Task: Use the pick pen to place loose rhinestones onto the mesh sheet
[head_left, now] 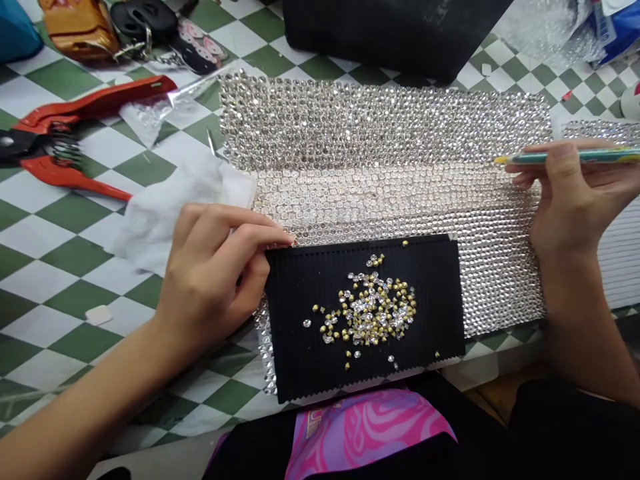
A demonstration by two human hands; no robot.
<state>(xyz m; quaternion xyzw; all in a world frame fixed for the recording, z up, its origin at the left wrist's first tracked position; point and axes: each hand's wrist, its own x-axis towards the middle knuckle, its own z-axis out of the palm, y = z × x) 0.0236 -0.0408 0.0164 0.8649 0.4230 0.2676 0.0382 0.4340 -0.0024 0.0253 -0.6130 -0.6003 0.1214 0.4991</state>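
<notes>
A person's left hand (pixel 215 273) grips the upper-left corner of a black ridged tray (pixel 320 347), fingers curled together on its edge w/ the index tip at the corner. The tray lies on the near part of a rhinestone sheet (pixel 385 147) spread across a green-and-white checked tabletop (pixel 50 253). At the tray's centre is a small heap of loose stones (pixel 370 310), silver and gold-backed, w/ a few strays around it.

At right, the right hand (pixel 570 193) is closed on a teal stick (pixel 590 157), held level between thumb and fingers above the sheet's right edge, yellow tip pointing left.

Left of the sheet: a crumpled white tissue (pixel 160 213) just beside the left hand, red pliers (pixel 75 107) farther off. A bunch of keys (pixel 150 27) lies at top left. Pink patterned fabric (pixel 365 427) shows at the tabletop's near edge.
</notes>
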